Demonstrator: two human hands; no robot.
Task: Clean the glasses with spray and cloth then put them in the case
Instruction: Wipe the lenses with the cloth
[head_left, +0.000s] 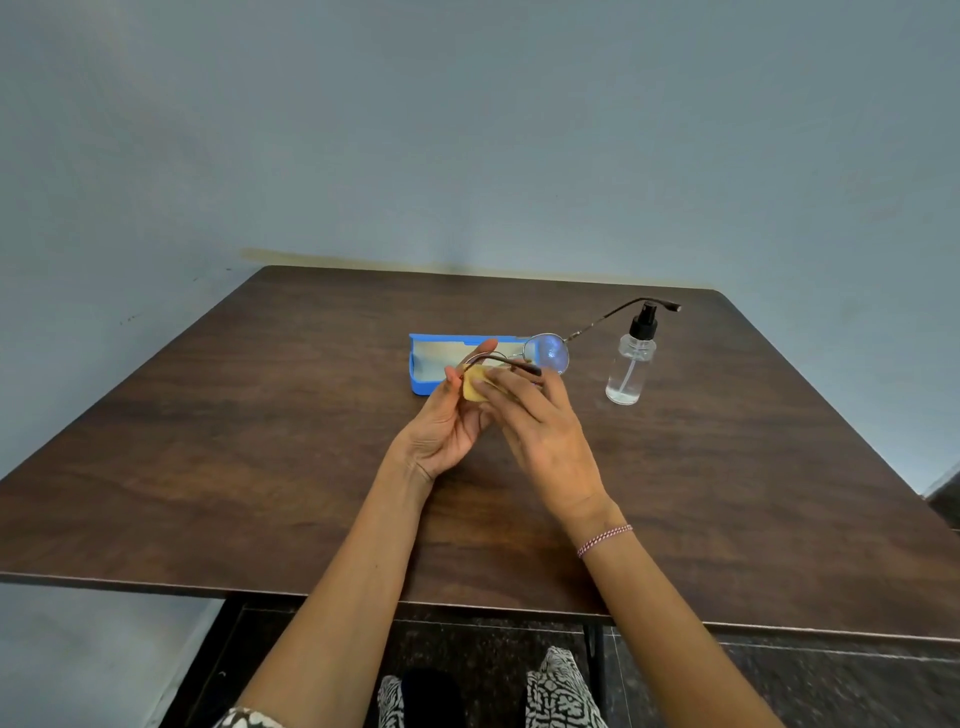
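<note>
While left hand (447, 421) grips the glasses (548, 353) and right hand (540, 431) presses cloth (474, 388) flat-fingered, I'd say mid-wipe; case (422, 385) unfilled.

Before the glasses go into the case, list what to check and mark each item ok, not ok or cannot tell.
1. Blue case lies open on the table: ok.
2. Left hand grips the glasses above the table: ok.
3. Yellow cloth off the glasses: not ok, the right hand presses it against them.
4. Temples folded: not ok, one sticks out toward the spray bottle.
5. Spray bottle upright and apart from the case: ok.
6. Lenses clean: cannot tell.
</note>
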